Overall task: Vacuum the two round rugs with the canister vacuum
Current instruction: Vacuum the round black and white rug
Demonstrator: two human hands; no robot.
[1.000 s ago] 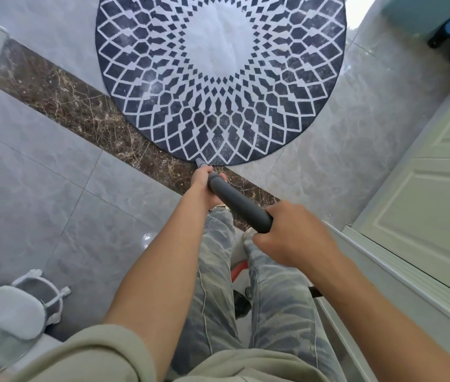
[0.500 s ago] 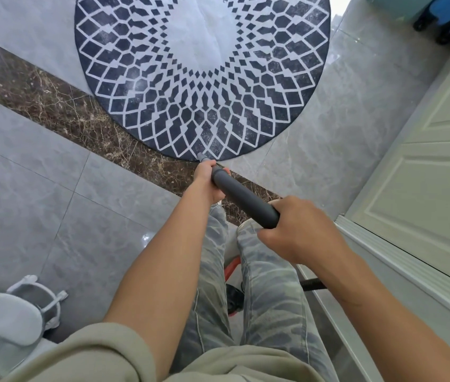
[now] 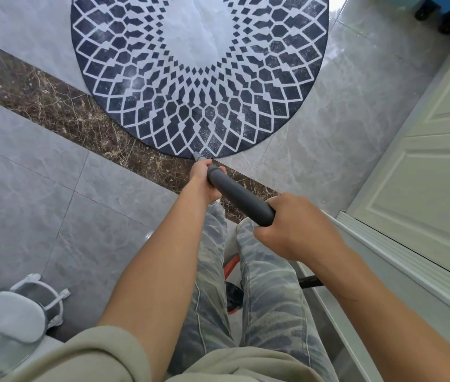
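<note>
Both hands are on the wand [image 3: 240,198]. The left hand [image 3: 204,180] is wrapped round the front end just behind the nozzle [image 3: 197,155], and the right hand [image 3: 298,230] is fisted round the back end, where the black hose [image 3: 310,281] trails off. The wand's long axis runs from lower right up and to the left, tip down, with the nozzle right at the near edge of the round rug [image 3: 199,78]. I can't tell if it actually touches. The rug's near edge overlaps the brown marble strip [image 3: 53,106]. There's open grey tile on the left, a white door [image 3: 425,188] close on the right, and a white stool [image 3: 17,317] back-left.
</note>
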